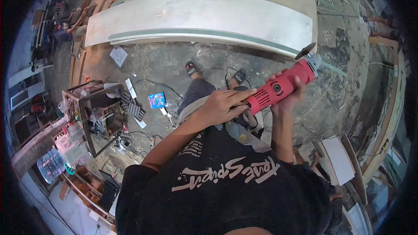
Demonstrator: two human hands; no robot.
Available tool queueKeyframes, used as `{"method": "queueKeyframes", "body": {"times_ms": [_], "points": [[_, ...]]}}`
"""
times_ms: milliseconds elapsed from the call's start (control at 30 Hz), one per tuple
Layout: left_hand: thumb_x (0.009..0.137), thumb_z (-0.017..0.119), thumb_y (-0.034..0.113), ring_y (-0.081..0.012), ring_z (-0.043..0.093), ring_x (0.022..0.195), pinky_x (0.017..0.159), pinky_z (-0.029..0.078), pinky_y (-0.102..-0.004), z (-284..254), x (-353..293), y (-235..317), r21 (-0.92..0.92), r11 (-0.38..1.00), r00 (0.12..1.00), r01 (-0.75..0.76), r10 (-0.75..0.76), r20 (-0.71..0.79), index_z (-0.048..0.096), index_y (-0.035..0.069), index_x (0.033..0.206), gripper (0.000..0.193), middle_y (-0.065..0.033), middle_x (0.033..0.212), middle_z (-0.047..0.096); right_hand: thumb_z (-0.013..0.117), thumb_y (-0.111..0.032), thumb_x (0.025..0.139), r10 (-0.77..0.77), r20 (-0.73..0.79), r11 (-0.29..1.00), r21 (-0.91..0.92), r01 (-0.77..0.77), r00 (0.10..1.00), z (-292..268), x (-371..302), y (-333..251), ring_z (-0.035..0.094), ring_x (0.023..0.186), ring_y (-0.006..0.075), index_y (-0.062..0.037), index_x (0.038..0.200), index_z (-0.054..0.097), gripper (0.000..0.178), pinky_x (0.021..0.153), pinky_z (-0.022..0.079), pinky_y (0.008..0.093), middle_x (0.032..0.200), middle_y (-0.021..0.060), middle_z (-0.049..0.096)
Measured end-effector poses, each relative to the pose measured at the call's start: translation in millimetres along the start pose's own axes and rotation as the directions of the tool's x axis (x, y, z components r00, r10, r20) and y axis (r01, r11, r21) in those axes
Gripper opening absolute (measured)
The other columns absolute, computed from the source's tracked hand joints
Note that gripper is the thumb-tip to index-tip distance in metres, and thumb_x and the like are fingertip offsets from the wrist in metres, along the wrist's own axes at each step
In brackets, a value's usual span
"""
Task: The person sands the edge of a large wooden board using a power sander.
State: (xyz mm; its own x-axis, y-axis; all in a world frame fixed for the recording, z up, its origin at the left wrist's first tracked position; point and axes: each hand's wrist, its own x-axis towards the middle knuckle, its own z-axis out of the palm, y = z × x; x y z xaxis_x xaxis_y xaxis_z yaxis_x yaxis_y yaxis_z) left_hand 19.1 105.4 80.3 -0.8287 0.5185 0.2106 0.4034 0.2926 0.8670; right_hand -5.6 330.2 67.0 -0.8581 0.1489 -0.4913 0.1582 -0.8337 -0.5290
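A red angle grinder (278,88) is held in front of my body, tilted with its head up to the right. Its dark round disc (305,51) stands out past the metal head, near the board edge. My right hand (291,99) wraps the body close to the head, with fingertips showing on both sides. At the rear end, the fingers of my left hand (227,104) close on the narrow tail of the tool. What lies beneath those fingers is partly hidden.
Long white boards (196,15) lie across the front. At left stands a dark-framed cabinet (93,117) beside a clear water jug (51,164). A blue box (156,100) and cords lie on the floor. Other people appear at far left (65,30) and far right (385,27).
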Motion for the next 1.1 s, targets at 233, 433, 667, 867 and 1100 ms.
{"method": "queueKeyframes", "body": {"times_ms": [233,433,667,867,1100], "points": [[0.081,0.074,0.013,-0.0298,0.070,0.074,0.067,0.055,-0.0381,-61,-30,-30,0.144,0.988,0.997,-0.063,0.068,-0.030,0.059,0.003,0.137,0.059,-0.0143,0.098,0.073,0.065,-0.039,0.082,0.000,-0.074,1.000,0.001,0.000,0.997,61,-14,64,0.067,0.082,0.0294,-0.0034,0.106,0.058,0.044,0.076,0.057,0.0436,0.092,0.0143,0.065],[0.086,0.072,0.010,-0.0355,0.068,0.081,0.073,0.053,-0.0413,-145,-71,-88,0.236,0.967,0.993,-0.093,0.072,0.095,0.056,0.000,0.141,0.057,-0.0191,0.099,0.071,0.070,-0.034,0.081,0.026,-0.218,0.997,0.076,-0.009,0.976,108,-11,166,0.068,0.076,0.0251,-0.0042,0.106,0.061,0.039,0.071,0.059,0.0405,0.089,0.0126,0.068],[0.089,0.066,0.000,-0.0356,0.065,0.073,0.067,0.051,-0.0442,-259,-98,-127,0.018,0.965,0.852,-0.262,0.222,0.473,0.056,-0.002,0.140,0.052,-0.0214,0.085,0.065,0.073,-0.028,0.082,-0.271,-0.344,0.909,0.214,0.356,0.899,156,-66,277,0.069,0.067,0.0238,-0.0045,0.099,0.060,0.031,0.063,0.059,0.0385,0.082,0.0115,0.068],[0.099,0.056,0.004,-0.0334,0.071,0.087,0.077,0.054,-0.0362,-301,-105,-154,-0.047,0.954,0.649,-0.295,0.236,0.723,0.055,-0.003,0.141,0.043,-0.0253,0.108,0.070,0.071,-0.024,0.085,-0.330,-0.458,0.854,0.229,0.468,0.825,185,-108,318,0.066,0.062,0.0200,-0.0064,0.096,0.061,0.023,0.058,0.056,0.0352,0.076,0.0074,0.065],[0.093,0.055,-0.010,-0.0257,0.071,0.098,0.084,0.052,-0.0305,-286,-95,-129,-0.083,0.943,0.615,-0.324,0.276,0.738,0.054,-0.002,0.142,0.050,-0.0268,0.125,0.067,0.071,-0.026,0.085,-0.430,-0.496,0.754,0.262,0.602,0.754,175,-129,314,0.066,0.060,0.0210,-0.0065,0.096,0.063,0.024,0.057,0.056,0.0362,0.075,0.0092,0.066]]}}
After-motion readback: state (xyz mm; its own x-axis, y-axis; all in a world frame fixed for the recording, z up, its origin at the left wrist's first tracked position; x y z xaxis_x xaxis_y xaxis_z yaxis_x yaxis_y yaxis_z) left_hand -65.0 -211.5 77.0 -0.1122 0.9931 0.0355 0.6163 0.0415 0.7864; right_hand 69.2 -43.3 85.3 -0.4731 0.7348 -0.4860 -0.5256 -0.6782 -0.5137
